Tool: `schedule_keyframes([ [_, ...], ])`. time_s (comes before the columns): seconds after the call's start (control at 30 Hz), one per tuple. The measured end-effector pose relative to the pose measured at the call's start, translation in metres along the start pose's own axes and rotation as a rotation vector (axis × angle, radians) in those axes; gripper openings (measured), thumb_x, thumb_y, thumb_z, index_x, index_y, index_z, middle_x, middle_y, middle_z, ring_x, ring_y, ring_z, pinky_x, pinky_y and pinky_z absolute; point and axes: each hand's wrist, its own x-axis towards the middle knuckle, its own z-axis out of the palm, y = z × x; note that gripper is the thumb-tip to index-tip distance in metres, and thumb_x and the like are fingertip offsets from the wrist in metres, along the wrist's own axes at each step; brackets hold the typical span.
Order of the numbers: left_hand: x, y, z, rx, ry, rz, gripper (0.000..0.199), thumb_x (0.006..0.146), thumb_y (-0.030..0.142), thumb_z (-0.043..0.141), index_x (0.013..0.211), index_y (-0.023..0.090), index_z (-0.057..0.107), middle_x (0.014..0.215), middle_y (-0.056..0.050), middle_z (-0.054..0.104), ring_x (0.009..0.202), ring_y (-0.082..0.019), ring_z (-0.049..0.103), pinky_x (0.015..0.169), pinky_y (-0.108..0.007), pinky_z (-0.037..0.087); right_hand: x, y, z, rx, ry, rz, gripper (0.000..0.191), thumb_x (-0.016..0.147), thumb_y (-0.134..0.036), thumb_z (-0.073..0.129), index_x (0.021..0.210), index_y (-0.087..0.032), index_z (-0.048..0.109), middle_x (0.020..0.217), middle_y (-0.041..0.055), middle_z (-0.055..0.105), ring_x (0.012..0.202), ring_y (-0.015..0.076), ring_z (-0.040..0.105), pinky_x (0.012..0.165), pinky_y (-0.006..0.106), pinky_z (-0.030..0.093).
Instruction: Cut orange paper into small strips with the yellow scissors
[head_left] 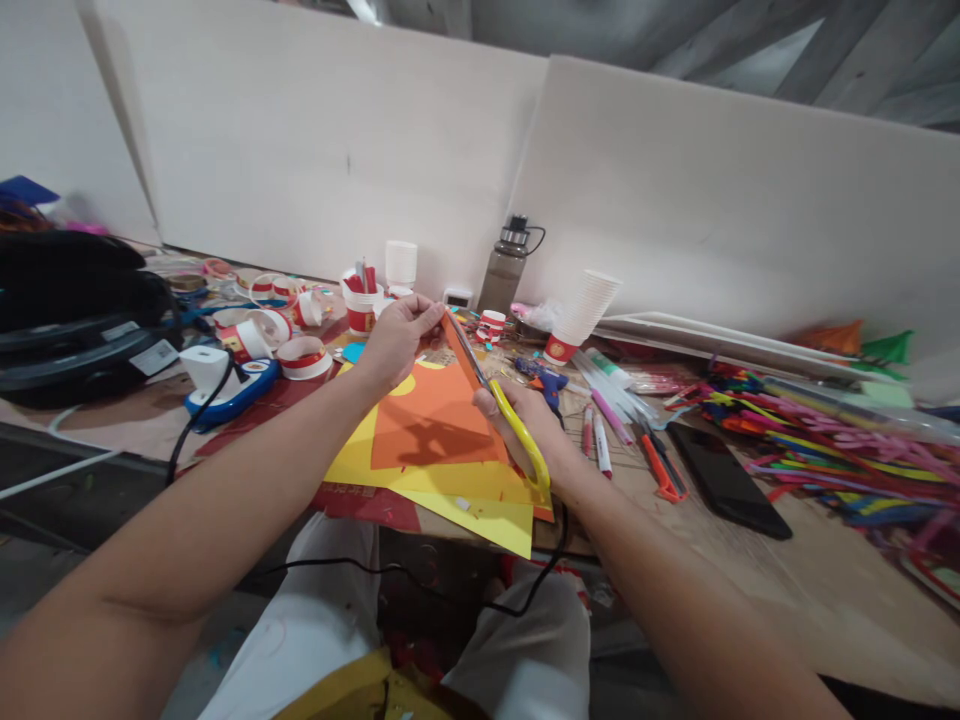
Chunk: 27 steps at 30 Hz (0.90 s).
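My left hand (401, 340) pinches the far end of a narrow orange paper strip (459, 343), held up above the table. In my right hand (525, 420) is a pair of scissors with yellow handles (523, 430), its fingers wrapped round the grips. The scissor blades lie along the strip, pointing toward my left hand; whether they are cutting into it I cannot tell. Beneath both hands lies an orange paper sheet (427, 425) with a curved notch in its far edge, on top of yellow sheets (480, 515).
Paper cups (585, 310), a water bottle (504, 268) and a blue glue gun (546, 380) stand or lie behind. To the right are markers (602, 445), an orange cutter knife (660, 465), a phone (727, 478) and pipe cleaners (840, 430). A blue power strip (240, 395) sits left.
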Motion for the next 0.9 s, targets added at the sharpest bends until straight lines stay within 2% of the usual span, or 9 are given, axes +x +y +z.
schedule_keyframes([
  [0.17,0.001,-0.003,0.0,-0.011,0.006,-0.012,0.026,0.075,0.028,0.07,0.065,0.015,0.051,0.058,0.001,0.058,0.049,-0.007,0.053,0.05,-0.019,0.044,-0.001,-0.006,-0.001,0.031,-0.001,0.008,0.046,0.086,-0.061,0.04,0.067,-0.019,0.041,0.062,-0.0032,0.036,0.059,0.01,0.034,0.053,0.023,0.024],
  [0.37,0.001,-0.009,-0.002,-0.061,-0.041,-0.016,0.023,0.078,0.033,0.068,0.072,0.014,0.056,0.063,-0.001,0.061,0.051,-0.008,0.056,0.053,-0.021,0.047,-0.003,-0.009,0.0,0.041,0.069,0.005,0.046,0.086,-0.061,0.039,0.066,-0.019,0.039,0.062,-0.003,0.034,0.059,0.0102,0.033,0.053,0.023,0.025],
  [0.57,0.001,-0.009,-0.003,-0.015,-0.067,-0.033,0.022,0.075,0.03,0.07,0.07,0.013,0.056,0.062,-0.001,0.061,0.054,-0.008,0.056,0.054,-0.02,0.046,0.0,-0.004,-0.001,-0.006,0.021,-0.015,0.045,0.087,-0.06,0.037,0.07,-0.019,0.042,0.064,-0.0023,0.039,0.06,0.0111,0.035,0.055,0.024,0.027],
  [0.9,0.001,-0.011,-0.004,0.017,-0.078,-0.049,0.021,0.077,0.03,0.069,0.07,0.013,0.057,0.063,-0.001,0.059,0.056,-0.008,0.056,0.056,-0.021,0.046,0.0,-0.005,0.0,0.022,0.038,0.035,0.048,0.087,-0.062,0.036,0.071,-0.018,0.046,0.068,-0.0004,0.044,0.064,0.0123,0.038,0.057,0.025,0.03],
])
